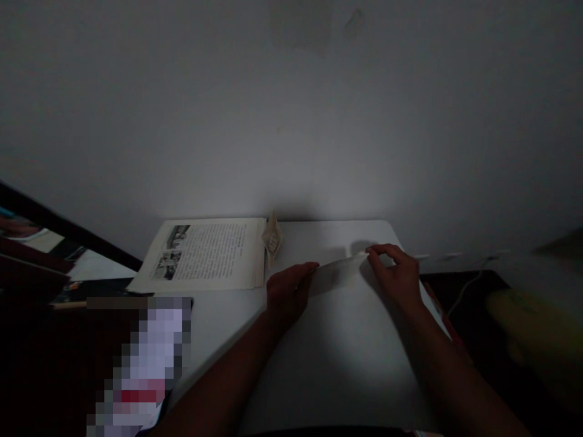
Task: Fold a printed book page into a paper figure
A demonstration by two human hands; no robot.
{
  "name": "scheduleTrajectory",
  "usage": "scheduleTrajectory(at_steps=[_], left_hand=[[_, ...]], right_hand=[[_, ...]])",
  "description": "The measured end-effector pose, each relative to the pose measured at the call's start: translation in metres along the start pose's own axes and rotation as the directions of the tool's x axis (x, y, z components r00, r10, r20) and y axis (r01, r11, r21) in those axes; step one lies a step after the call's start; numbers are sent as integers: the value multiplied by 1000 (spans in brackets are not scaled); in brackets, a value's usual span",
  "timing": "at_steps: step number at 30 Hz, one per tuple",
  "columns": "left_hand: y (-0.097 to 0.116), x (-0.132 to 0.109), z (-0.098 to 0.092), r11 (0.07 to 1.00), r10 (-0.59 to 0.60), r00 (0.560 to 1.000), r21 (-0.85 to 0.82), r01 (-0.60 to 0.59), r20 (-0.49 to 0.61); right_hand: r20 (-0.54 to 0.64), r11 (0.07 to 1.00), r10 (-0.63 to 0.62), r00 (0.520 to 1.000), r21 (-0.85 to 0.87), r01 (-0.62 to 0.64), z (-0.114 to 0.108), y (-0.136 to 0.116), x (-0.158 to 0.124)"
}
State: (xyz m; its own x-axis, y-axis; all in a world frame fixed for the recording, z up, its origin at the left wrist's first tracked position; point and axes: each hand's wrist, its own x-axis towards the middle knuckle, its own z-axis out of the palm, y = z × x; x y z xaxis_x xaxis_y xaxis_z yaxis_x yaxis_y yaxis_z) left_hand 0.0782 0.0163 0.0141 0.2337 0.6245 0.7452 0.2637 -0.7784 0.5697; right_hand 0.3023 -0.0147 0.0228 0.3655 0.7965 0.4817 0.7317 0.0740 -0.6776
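Observation:
Between my two hands a folded sheet of paper (339,273) is held up over the white table. My left hand (289,291) pinches its left end, fingers closed. At the upper right corner, the thumb and fingertips of my right hand (395,273) grip the paper's edge. Some faint print shows on the sheet, too dim to read. To the left of it, a small folded paper boat (272,237) stands by the right edge of a stack of printed pages (214,255) with text and pictures.
The white table (364,376) meets a grey wall (291,121). At the lower left lies a blurred-out device with a bright screen (155,352). A dark bar (68,227) slants at far left. Right of the table are a cable (467,291) and a yellowish thing (532,328).

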Motion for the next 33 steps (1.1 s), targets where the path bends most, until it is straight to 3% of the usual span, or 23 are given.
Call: scheduleTrajectory(at_steps=[3, 7, 10, 14, 20, 23, 26, 28, 33], left_hand=[[1, 1, 1, 980, -198, 980, 20, 198, -15], [-1, 2, 4, 900, -432, 902, -81, 428, -29], [-4, 2, 5, 825, -539, 842, -191, 532, 18], [-7, 1, 6, 798, -565, 813, -155, 582, 139], [-11, 0, 6, 904, -423, 876, 185, 387, 233], [-13, -2, 8, 907, -352, 894, 338, 252, 278], [-12, -2, 9, 881, -322, 886, 449, 150, 334], [-10, -1, 10, 852, -317, 876, 514, 96, 363], [-6, 0, 10, 795, -328, 848, 607, 10, 416]], right_hand=[[104, 979, 109, 989, 160, -125, 3, -4, -4], [277, 851, 220, 935, 414, -323, 15, -13, -12], [284, 770, 213, 935, 540, -340, 22, -13, -14], [255, 797, 206, 945, 517, -313, 22, -7, -11], [314, 928, 156, 936, 279, -248, 21, 3, -12], [292, 996, 38, 956, 69, -61, 21, 3, -13], [224, 973, -168, 960, -116, 197, 21, -4, -14], [228, 937, -271, 935, -158, 310, 23, -13, -16], [439, 875, -399, 805, -80, 477, 34, -36, -30]])
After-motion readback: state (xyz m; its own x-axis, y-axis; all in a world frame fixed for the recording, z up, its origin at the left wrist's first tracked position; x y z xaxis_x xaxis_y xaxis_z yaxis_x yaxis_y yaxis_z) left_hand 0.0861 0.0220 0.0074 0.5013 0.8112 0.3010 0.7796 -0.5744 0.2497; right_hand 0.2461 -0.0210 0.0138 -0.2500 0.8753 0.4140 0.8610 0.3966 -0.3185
